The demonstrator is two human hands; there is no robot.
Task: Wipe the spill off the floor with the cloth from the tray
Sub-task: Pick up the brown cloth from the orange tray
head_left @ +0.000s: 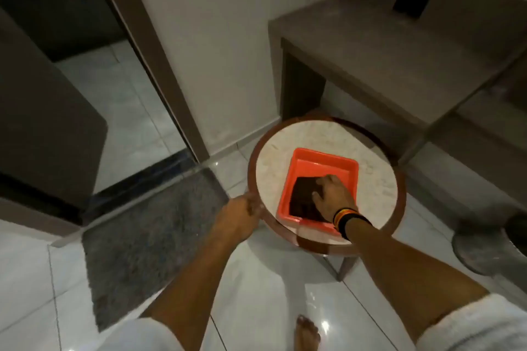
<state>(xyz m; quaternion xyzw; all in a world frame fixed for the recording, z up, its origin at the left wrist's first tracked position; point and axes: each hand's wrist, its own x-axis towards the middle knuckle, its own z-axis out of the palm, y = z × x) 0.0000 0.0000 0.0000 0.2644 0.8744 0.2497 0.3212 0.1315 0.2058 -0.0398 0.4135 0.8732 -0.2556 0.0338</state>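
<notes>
An orange tray (319,164) sits on a round marble-topped side table (273,168) with a wooden rim. A dark folded cloth (303,199) lies flat in the tray. My right hand (332,194) rests on the cloth's right part, fingers closed over its edge, with bands on the wrist. My left hand (238,215) grips the table's left rim. No spill shows plainly on the glossy white floor tiles (265,293).
A grey bath mat (148,239) lies on the floor to the left, before a doorway with a dark threshold (137,179). A brown bench-like desk (385,65) stands behind the table. A round grey base (484,248) sits at the right. My bare foot (306,333) is below.
</notes>
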